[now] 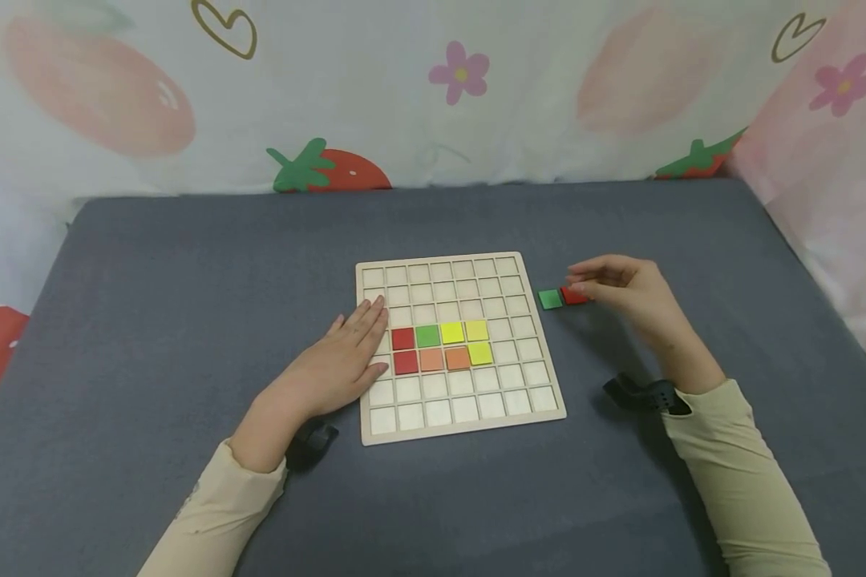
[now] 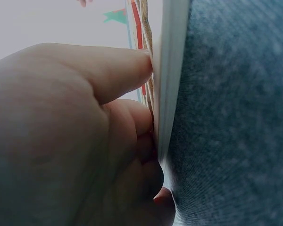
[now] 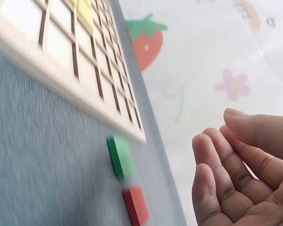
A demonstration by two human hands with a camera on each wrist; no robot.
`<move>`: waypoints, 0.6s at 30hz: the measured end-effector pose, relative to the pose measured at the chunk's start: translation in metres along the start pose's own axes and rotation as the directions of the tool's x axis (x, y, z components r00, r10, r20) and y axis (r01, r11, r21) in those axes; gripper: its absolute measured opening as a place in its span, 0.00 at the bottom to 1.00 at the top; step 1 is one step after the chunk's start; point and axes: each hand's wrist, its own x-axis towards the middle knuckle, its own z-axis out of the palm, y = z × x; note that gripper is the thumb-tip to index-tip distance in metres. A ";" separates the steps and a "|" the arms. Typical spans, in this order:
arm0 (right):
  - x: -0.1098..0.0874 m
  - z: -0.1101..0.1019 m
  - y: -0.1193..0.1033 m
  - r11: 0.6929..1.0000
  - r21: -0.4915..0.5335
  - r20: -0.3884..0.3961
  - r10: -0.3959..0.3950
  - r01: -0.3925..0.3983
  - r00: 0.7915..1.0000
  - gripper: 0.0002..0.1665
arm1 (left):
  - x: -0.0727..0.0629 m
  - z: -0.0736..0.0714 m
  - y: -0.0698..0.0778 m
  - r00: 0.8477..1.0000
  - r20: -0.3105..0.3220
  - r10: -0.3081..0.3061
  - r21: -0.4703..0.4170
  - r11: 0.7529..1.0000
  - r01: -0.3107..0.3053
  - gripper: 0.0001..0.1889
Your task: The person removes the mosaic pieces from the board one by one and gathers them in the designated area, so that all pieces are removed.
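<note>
A light wooden grid board (image 1: 469, 428) lies on the table with small square tiles in two of its rows. Among these are red tiles (image 1: 406, 363), a green tile (image 1: 427, 336), orange tiles (image 1: 457, 358) and yellow tiles (image 1: 451, 332). My left hand (image 1: 332, 365) rests on the board's left edge, fingers extended over the outer cells. Right of the board, my right hand (image 1: 642, 300) hovers above a loose red tile (image 1: 574, 296), partly covering it in the head view. Its fingers (image 3: 205, 150) are loosely bent with nothing between them. Beside the red tile lies a loose green tile (image 1: 550, 300).
The dark grey tabletop (image 1: 209, 264) spreads around the board on all sides. A curtain (image 1: 534, 104) printed with strawberries, flowers and hearts hangs along the table's far edge. Each wrist wears a black band (image 1: 642, 394).
</note>
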 end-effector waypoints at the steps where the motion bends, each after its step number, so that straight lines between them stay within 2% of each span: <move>1: 0.001 0.003 -0.001 1.000 -0.011 0.010 -0.004 0.004 1.000 0.15 | 0.000 0.000 0.000 1.000 0.000 0.001 0.000 1.000 -0.001 0.36; 18: 0.012 0.052 -0.012 1.000 0.011 0.153 0.000 -0.002 0.988 0.19 | 0.001 -0.001 -0.001 1.000 0.005 -0.007 -0.005 1.000 0.007 0.36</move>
